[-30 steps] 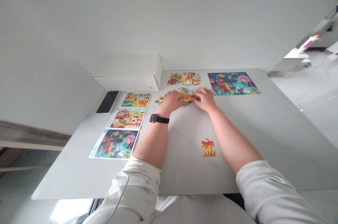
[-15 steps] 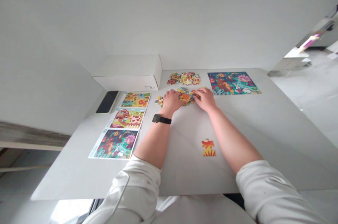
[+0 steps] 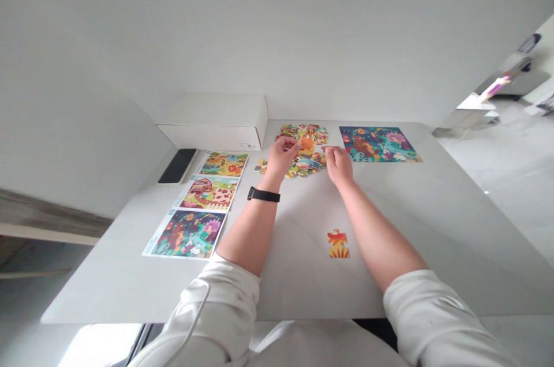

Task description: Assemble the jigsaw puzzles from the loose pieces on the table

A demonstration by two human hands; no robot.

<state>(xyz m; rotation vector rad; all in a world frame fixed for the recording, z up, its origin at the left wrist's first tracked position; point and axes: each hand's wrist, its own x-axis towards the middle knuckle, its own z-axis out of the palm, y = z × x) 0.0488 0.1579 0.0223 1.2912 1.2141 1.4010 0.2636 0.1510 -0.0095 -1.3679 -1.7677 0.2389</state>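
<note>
Over white tabletop (image 3: 298, 228), left grip (image 3: 281, 157) pinches an orange puzzle piece (image 3: 308, 143); right grip (image 3: 340, 166) unclear.

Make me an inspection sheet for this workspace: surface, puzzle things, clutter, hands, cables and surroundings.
Surface: pale table, faintly streaked.
Puzzle things: loose piece at the near side; near pile by the hands; far pile behind it; three picture sheets at left; dark-blue picture at far right.
Clutter: phone and white box, both at left.
Left hand: orange piece at its fingertips, apparently held.
Right hand: raised near the piles; grasp unclear.
Cables: thin pale cord along the left sleeve.
Surroundings: pale wall behind; blurred items to the right.
</note>
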